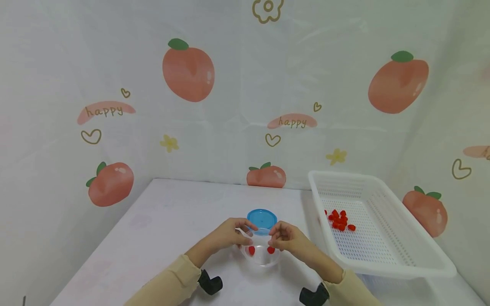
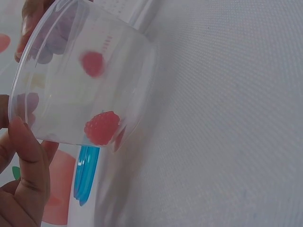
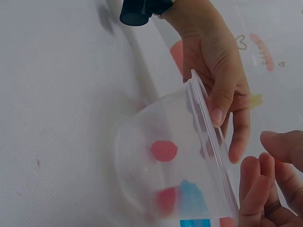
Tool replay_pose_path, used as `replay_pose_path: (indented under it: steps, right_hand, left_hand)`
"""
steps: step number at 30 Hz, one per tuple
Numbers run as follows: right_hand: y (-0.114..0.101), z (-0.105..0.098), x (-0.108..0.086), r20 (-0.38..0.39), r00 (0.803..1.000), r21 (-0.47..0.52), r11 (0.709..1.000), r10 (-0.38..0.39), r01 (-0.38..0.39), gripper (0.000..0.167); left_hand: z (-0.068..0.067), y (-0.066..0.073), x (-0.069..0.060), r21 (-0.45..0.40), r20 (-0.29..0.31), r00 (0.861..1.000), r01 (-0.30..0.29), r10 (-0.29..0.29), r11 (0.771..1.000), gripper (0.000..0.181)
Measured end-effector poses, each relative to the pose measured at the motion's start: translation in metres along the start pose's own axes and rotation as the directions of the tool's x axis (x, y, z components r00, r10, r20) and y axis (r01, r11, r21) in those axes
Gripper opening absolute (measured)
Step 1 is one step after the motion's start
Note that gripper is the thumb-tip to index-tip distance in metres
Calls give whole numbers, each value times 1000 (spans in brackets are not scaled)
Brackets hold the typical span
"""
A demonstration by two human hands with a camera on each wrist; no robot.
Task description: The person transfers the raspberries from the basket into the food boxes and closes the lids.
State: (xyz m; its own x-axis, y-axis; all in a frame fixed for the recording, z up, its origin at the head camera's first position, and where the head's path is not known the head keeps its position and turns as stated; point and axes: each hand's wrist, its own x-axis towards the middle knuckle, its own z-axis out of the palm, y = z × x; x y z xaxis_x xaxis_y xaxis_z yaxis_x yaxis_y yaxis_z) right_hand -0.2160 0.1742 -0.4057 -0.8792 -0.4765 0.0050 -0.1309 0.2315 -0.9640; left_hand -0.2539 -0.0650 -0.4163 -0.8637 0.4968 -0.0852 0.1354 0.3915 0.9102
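Note:
A clear plastic bowl [image 1: 261,257] stands on the white tabletop between the two hands. Inside it lie two red raspberries: one on the left [image 1: 251,250], one on the right [image 1: 271,250]. My left hand [image 1: 232,233] is at the bowl's left rim, thumb and fingers apart, with nothing seen between them. At the opposite rim is my right hand [image 1: 287,236], its fingers bent loosely with a gap to the thumb. The right wrist view shows the left hand's thumb [image 3: 218,111] at the rim. Right behind the bowl lies a blue round lid [image 1: 262,217].
To the right stands a white perforated basket [image 1: 394,238] with several more red raspberries [image 1: 338,221] at its left side. A white fabric backdrop [image 1: 237,106] printed with fruit borders the table [image 1: 160,221] at the back. Black wrist mounts [image 1: 210,284] sit below both wrists.

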Motion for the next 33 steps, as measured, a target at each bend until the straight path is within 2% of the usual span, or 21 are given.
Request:
replay_pose_path:
  steps: [24,33]
  right_hand:
    - [-4,1,-1,-8,1000,21,1000,7,-7,33]
    - [-9,0,-2,-11,1000,8,1000,-21,21,31]
  left_hand:
    - [-1,-3,2,1,5,1000,-17,17,1000,32]
    - [-1,-3,1,-3,5,1000,-19,19,1000,31]
